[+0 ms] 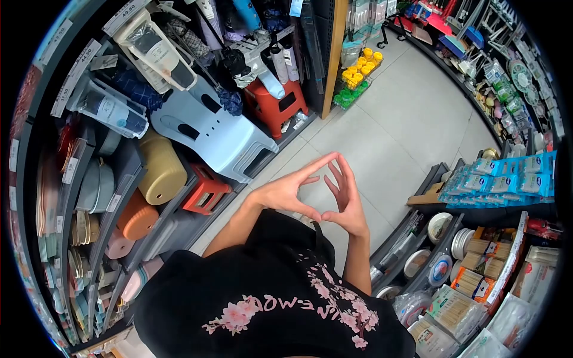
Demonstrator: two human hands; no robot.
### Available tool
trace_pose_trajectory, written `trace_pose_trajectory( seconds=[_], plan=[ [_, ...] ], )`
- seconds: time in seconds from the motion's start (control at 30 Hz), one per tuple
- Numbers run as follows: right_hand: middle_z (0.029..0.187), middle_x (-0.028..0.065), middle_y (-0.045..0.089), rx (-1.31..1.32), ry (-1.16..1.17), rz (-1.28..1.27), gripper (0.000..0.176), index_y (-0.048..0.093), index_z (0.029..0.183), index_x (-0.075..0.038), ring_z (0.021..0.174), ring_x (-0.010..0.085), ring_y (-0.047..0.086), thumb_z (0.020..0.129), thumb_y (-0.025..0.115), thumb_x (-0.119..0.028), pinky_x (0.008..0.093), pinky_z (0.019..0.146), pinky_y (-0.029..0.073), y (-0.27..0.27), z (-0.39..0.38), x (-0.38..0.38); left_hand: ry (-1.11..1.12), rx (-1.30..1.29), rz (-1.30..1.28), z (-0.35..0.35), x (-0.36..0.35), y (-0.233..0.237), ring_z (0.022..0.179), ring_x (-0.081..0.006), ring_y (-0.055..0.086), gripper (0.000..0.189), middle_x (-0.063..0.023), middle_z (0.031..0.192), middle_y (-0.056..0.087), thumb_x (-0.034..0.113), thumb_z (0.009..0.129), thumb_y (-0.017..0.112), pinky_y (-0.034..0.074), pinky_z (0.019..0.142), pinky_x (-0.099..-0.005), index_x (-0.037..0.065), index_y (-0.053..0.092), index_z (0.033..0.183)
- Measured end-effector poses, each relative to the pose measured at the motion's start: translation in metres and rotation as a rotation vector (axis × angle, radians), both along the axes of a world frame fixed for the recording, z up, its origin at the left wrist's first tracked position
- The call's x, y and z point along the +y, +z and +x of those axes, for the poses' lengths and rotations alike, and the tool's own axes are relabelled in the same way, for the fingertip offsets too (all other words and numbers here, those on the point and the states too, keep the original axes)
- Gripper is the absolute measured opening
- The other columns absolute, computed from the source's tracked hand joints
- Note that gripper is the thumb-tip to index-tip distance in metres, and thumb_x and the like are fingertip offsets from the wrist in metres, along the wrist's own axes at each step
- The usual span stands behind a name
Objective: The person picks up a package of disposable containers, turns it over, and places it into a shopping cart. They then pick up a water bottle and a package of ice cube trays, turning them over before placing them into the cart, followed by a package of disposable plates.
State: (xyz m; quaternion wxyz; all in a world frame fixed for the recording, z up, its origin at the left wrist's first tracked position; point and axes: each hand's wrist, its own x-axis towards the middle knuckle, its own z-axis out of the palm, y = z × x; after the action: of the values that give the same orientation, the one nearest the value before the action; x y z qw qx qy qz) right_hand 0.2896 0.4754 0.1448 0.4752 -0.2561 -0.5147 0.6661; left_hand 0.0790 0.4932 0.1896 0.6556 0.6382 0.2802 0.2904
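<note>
Both hands are raised in front of the black shirt (268,298) with pink flowers, over the tiled floor (382,131). My left hand (296,190) and my right hand (346,200) touch at the fingertips and at the thumbs, framing a gap between them. Which arm is which follows the view: the left one comes in from the left, the other from the lower right. Fingers on both are stretched out and apart from the thumbs, and neither holds anything. The light blue plastic chair (215,131) stands beyond my left hand.
Shelves at left hold a yellow stool (160,167), an orange stool (137,216) and red stools (206,190). Umbrellas hang above. Yellow items (363,67) sit in a rack by a wooden post (335,59). Blue packets (504,179) and packaged sticks (471,283) fill the right shelves.
</note>
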Motion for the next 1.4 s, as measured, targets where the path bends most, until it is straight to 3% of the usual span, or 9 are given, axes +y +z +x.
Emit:
trace_pose_trajectory(
  seconds=[0.63, 0.77, 1.0, 1.33, 1.4],
  plan=[
    [0.167, 0.0112, 0.014, -0.194, 0.329, 0.048, 0.130, 0.014, 0.161, -0.010, 0.154, 0.0318, 0.018, 0.062, 0.096, -0.026, 0.0528, 0.120, 0.026, 0.020, -0.104, 0.193, 0.302, -0.201, -0.041, -0.103, 0.131, -0.027, 0.155, -0.0281, 0.012, 0.126, -0.0126, 0.168, 0.008, 0.018, 0.068, 0.092, 0.022, 0.122, -0.0531, 0.008, 0.009, 0.162],
    [0.167, 0.0103, 0.016, -0.253, 0.349, 0.058, 0.127, 0.016, 0.161, -0.010, 0.153, 0.0308, 0.019, 0.063, 0.096, -0.025, 0.0527, 0.120, 0.026, 0.024, -0.127, 0.234, 0.352, -0.216, -0.031, -0.125, 0.165, -0.029, 0.154, -0.0277, 0.015, 0.125, -0.0138, 0.168, 0.012, 0.025, 0.068, 0.092, 0.024, 0.123, -0.0516, 0.005, 0.011, 0.161],
    [0.167, 0.0100, 0.016, -0.281, 0.382, 0.053, 0.124, 0.018, 0.161, -0.011, 0.153, 0.0300, 0.022, 0.065, 0.095, -0.025, 0.0523, 0.120, 0.027, 0.017, -0.157, 0.271, 0.385, -0.206, -0.056, -0.156, 0.196, -0.035, 0.154, -0.0284, 0.015, 0.124, -0.0137, 0.168, 0.012, 0.030, 0.070, 0.092, 0.024, 0.122, -0.0520, 0.006, 0.011, 0.162],
    [0.167, 0.0102, 0.016, -0.273, 0.424, 0.004, 0.124, 0.019, 0.161, -0.011, 0.152, 0.0295, 0.023, 0.065, 0.095, -0.027, 0.0517, 0.120, 0.027, 0.008, -0.167, 0.301, 0.419, -0.202, -0.107, -0.166, 0.216, -0.042, 0.154, -0.0279, 0.016, 0.123, -0.0133, 0.168, 0.012, 0.027, 0.070, 0.091, 0.024, 0.122, -0.0514, 0.006, 0.012, 0.161],
    [0.167, 0.0104, 0.016, -0.268, 0.423, 0.003, 0.123, 0.019, 0.161, -0.011, 0.152, 0.0293, 0.023, 0.065, 0.095, -0.027, 0.0513, 0.120, 0.027, 0.005, -0.165, 0.307, 0.430, -0.186, -0.129, -0.164, 0.221, -0.045, 0.155, -0.0305, 0.013, 0.130, -0.0136, 0.168, 0.011, 0.028, 0.066, 0.094, 0.024, 0.121, -0.0527, 0.009, 0.009, 0.162]
  ],
)
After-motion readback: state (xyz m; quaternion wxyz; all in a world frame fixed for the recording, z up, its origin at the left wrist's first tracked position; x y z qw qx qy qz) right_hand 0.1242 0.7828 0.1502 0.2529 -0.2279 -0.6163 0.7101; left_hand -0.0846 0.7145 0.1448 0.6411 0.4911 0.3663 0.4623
